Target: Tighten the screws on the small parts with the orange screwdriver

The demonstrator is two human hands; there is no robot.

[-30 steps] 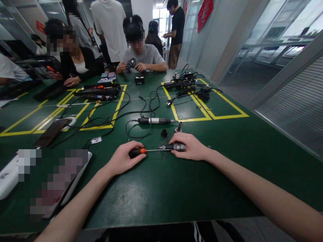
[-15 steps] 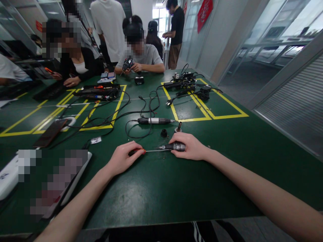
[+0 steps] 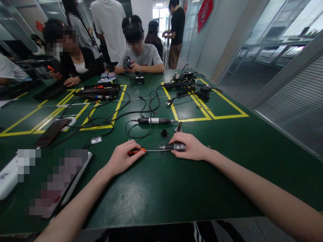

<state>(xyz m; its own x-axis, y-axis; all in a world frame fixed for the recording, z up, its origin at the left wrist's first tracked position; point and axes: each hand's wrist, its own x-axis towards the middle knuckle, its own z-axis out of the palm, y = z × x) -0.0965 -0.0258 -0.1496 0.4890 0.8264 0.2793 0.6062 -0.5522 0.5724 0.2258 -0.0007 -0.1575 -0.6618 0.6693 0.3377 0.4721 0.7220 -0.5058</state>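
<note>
Slippage of the thin screwdriver is judged likely, since its orange handle is gripped by the left hand and its tip is pressed into the small grey tool clasped by the right hand on the green worktop.

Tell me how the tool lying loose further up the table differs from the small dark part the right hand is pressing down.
The corded pen-shaped tool lies untouched, apart from both hands; the dark cylindrical part is held under the right hand. The corded tool trails a black cable and looks longer; the held part shows no cable and looks shorter. The screwdriver in the left hand points its shaft into the held part, not the corded tool. Both lie sideways on the green table.
</note>
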